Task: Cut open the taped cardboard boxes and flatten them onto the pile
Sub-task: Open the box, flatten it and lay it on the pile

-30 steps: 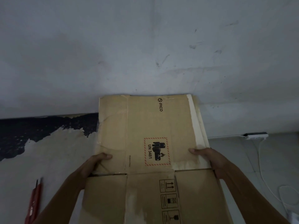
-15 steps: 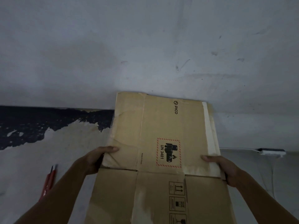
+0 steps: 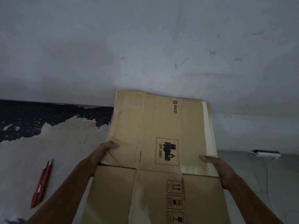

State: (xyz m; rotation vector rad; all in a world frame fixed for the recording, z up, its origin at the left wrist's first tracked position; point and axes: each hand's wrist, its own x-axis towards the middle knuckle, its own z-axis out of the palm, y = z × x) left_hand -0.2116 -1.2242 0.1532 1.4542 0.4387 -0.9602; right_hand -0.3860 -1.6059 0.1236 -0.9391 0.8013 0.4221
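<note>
Box: a flattened cardboard box [image 3: 161, 143] is held in the centre of the view, its far edge reaching the base of the wall [image 3: 145, 46].
Markings: "PICO" is printed near the far edge; a red-hatched "UN 3481" label [image 3: 167, 151] is seen mid-panel; handling symbols are printed on the near panel.
Tape: a pale strip [image 3: 207, 130] is seen along the right edge.
Left hand: the left hand [image 3: 101, 155] is clamped on the box's left edge, thumb on top, fingers hidden underneath.
Right hand: the right hand [image 3: 220, 170] is clamped on the right edge, thumb laid across the top face.
Cutter: a red utility knife [image 3: 41, 185] is lying on the floor [image 3: 56, 151], well left of the box, untouched.
Far right: a white power strip [image 3: 267, 154] and cable are seen by the wall.
</note>
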